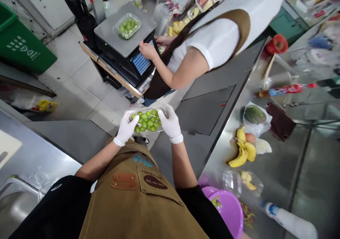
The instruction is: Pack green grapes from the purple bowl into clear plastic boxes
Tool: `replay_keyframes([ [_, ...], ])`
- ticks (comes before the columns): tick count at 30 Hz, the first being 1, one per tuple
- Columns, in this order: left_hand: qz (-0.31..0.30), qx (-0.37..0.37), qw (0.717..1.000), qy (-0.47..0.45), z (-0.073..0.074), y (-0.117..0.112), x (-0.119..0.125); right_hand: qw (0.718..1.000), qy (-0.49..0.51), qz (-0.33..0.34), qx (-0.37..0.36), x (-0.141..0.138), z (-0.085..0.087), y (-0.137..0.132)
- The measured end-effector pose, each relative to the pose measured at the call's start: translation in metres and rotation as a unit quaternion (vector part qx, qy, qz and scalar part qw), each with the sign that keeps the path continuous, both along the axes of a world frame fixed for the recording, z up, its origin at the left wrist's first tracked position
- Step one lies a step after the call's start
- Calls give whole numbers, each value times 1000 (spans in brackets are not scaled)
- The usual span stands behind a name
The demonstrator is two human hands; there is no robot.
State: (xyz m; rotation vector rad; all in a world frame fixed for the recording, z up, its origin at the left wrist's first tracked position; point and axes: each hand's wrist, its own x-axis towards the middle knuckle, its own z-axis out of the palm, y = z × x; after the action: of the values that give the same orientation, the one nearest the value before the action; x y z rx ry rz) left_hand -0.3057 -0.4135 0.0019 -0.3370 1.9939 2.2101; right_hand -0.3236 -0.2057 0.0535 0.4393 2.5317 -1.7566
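Between my two gloved hands is a clear plastic tray of green grapes (147,120), held in front of my brown apron. My left hand (126,127), in a white glove, grips the tray's left end with the thumb over the rim. At the right end, my right hand (170,123), also white-gloved, closes on the tray with its thumb near the grapes. The fingers under the tray are hidden. Ahead, a second tray of green grapes (129,26) rests on the weighing scale (106,31), where a co-worker's hand (147,50) touches the keypad.
A co-worker (212,44) in a white shirt and dark apron stands ahead. The steel counter (220,152) on the right carries bananas (243,148), a purple bowl (231,210) and a white bottle (292,219). A green bin (23,44) and a knife holder (86,28) are at the left.
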Motion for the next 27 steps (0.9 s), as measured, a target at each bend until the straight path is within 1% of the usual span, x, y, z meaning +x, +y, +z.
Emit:
replay_keyframes([
  [3,9,11,1000,-20,-6,-11,-24,998,-31,26,-49,-36,-18,-11],
  [6,15,19,999,-44,-12,-25,-44,997,-37,21,-59,-64,-32,-26],
  [8,8,42,997,-63,-14,-36,-54,997,-35,25,-66,-77,-36,-36],
  [10,-5,67,995,-73,-17,-46,-61,996,-29,35,-76,-87,-37,-42],
  [12,-19,70,995,-71,-19,-53,-66,995,-19,41,-85,-94,-37,-45],
  [15,-48,54,995,-70,-21,-58,-73,996,-11,15,-90,-102,-40,-46],
  [18,-102,97,987,-81,-19,-60,-82,993,-29,-26,-109,-108,-48,-46],
  [20,-125,128,980,-83,-18,-61,-90,989,-36,-49,-131,-112,-53,-47],
  [21,-123,131,980,-86,-17,-60,-95,988,-33,-57,-142,-113,-55,-48],
  [24,-89,111,985,-99,-16,-58,-109,984,-10,-62,-168,-119,-56,-52],
  [27,-94,129,982,-104,-20,-57,-122,978,18,-73,-195,-121,-55,-52],
])
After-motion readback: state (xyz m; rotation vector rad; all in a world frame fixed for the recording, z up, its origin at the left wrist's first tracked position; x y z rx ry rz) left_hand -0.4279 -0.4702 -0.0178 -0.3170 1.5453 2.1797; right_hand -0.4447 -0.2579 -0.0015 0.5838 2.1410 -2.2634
